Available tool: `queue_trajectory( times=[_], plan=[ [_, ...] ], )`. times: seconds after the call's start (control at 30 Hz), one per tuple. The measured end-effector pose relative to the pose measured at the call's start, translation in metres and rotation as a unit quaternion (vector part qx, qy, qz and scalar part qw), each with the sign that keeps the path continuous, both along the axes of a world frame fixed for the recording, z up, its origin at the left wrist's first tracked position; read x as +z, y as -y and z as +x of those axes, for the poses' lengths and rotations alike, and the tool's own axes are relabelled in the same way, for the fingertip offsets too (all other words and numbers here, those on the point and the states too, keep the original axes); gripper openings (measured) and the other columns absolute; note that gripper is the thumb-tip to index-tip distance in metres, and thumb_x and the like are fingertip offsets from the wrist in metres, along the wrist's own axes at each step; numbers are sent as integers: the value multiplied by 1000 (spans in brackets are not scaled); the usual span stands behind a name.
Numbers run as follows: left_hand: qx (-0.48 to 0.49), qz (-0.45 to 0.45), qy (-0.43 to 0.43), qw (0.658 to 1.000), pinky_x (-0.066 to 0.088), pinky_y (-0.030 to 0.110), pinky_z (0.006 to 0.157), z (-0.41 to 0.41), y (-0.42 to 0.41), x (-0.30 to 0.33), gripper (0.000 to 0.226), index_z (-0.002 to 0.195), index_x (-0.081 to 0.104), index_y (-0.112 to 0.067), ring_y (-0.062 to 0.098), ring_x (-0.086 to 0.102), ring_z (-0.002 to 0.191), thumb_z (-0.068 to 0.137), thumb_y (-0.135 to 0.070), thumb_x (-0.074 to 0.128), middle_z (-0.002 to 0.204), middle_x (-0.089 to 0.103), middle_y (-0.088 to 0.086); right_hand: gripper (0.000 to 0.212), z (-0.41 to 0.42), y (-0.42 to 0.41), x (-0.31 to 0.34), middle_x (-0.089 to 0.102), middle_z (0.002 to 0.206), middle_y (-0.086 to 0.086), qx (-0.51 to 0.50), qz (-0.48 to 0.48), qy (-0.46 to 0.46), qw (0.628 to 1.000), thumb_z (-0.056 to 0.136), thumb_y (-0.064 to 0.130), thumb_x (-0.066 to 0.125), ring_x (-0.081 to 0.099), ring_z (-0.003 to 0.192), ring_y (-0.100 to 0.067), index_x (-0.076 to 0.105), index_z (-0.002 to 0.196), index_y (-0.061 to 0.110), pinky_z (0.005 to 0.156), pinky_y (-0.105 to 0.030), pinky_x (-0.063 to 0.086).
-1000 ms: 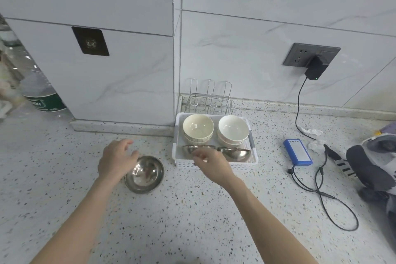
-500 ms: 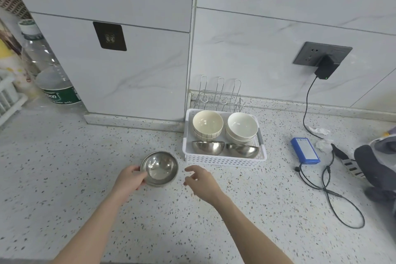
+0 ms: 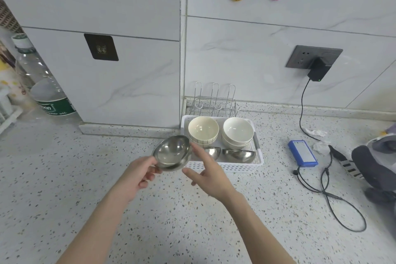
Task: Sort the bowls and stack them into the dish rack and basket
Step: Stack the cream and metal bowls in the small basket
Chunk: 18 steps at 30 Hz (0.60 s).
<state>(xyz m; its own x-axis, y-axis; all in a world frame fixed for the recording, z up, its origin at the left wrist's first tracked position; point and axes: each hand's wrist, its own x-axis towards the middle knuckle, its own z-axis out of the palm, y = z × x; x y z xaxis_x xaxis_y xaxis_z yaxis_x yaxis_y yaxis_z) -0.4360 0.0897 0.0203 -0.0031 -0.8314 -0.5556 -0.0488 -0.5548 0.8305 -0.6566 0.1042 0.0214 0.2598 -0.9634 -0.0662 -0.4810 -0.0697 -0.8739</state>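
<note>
My left hand (image 3: 137,174) grips a steel bowl (image 3: 172,152) by its near rim and holds it tilted above the counter, just left of the white basket (image 3: 258,159). My right hand (image 3: 209,174) is beside the bowl with fingers spread, its forefinger touching the bowl's right rim. In the basket stand a stack of cream bowls (image 3: 203,130) and a stack of white bowls (image 3: 237,132) at the back, with two steel bowls (image 3: 239,154) tipped on edge at the front. A wire dish rack (image 3: 214,100) stands behind the basket against the wall.
A large water bottle (image 3: 46,90) stands at the far left. To the right of the basket lie a blue box (image 3: 302,153), a black cable (image 3: 334,197) running to a wall plug (image 3: 318,69), crumpled tissue and a grey bundle (image 3: 377,169).
My left hand has lifted the steel bowl off the counter and carried it up and right toward the basket. My right hand came back from the basket and met the bowl's rim.
</note>
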Motion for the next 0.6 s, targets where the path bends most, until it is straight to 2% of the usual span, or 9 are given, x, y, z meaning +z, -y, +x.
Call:
queue_trajectory(
  times=[0.07, 0.1, 0.2, 0.27, 0.4, 0.5, 0.57, 0.6],
  plan=[
    [-14, -8, -14, 1000, 26, 16, 35, -9, 9, 7, 22, 105, 67, 1, 9, 42, 50, 93, -15, 57, 77, 66, 9, 75, -7, 9, 7, 40, 143, 18, 7, -38, -28, 999, 84, 49, 68, 69, 88, -7, 19, 139, 68, 86, -37, 56],
    [-21, -10, -22, 999, 26, 16, 35, -14, 14, 10, 23, 104, 67, 1, 8, 41, 48, 93, -16, 58, 75, 67, 8, 77, -11, 13, 11, 40, 143, 20, 10, -56, -41, 998, 83, 48, 69, 67, 91, -6, 20, 139, 66, 88, -36, 55],
    [-39, -13, -42, 998, 25, 16, 34, -25, 28, 17, 24, 105, 68, 0, 7, 41, 45, 93, -18, 58, 76, 71, 9, 77, -25, 27, 19, 42, 139, 25, -9, -102, -70, 992, 83, 45, 73, 64, 72, 4, 23, 138, 64, 81, -32, 57],
    [-44, -8, -63, 997, 26, 16, 34, -31, 36, 19, 25, 107, 68, -3, 7, 41, 46, 93, -21, 58, 78, 72, 9, 74, -35, 35, 21, 49, 139, 18, -25, -136, -97, 986, 83, 42, 73, 59, 64, 4, 27, 138, 60, 72, -29, 56],
    [-51, 6, -90, 995, 27, 17, 36, -39, 46, 19, 24, 106, 67, -4, 7, 42, 48, 93, -22, 55, 75, 72, 5, 72, -49, 48, 28, 53, 138, 12, -36, -198, -139, 970, 81, 44, 74, 64, 62, -8, 34, 140, 50, 67, -33, 56],
    [-51, 17, -97, 994, 26, 17, 35, -48, 54, 22, 21, 100, 64, -6, 7, 42, 47, 94, -23, 52, 74, 71, 3, 66, -56, 57, 33, 44, 148, 13, -41, -228, -149, 961, 77, 45, 77, 64, 56, -4, 48, 136, 39, 63, -35, 58],
    [-62, 10, -72, 995, 26, 17, 35, -55, 59, 26, 24, 101, 63, -7, 6, 44, 47, 97, -26, 49, 75, 71, 3, 62, -61, 63, 35, 48, 143, 16, -45, -215, -128, 967, 72, 46, 81, 65, 58, -1, 54, 127, 37, 63, -32, 57],
    [-71, 1, -53, 996, 26, 17, 36, -59, 62, 29, 27, 103, 63, -8, 6, 46, 48, 97, -29, 48, 80, 71, 4, 62, -63, 65, 36, 55, 132, 17, -50, -191, -104, 975, 69, 45, 83, 66, 59, -3, 53, 123, 39, 64, -31, 56]
  ],
)
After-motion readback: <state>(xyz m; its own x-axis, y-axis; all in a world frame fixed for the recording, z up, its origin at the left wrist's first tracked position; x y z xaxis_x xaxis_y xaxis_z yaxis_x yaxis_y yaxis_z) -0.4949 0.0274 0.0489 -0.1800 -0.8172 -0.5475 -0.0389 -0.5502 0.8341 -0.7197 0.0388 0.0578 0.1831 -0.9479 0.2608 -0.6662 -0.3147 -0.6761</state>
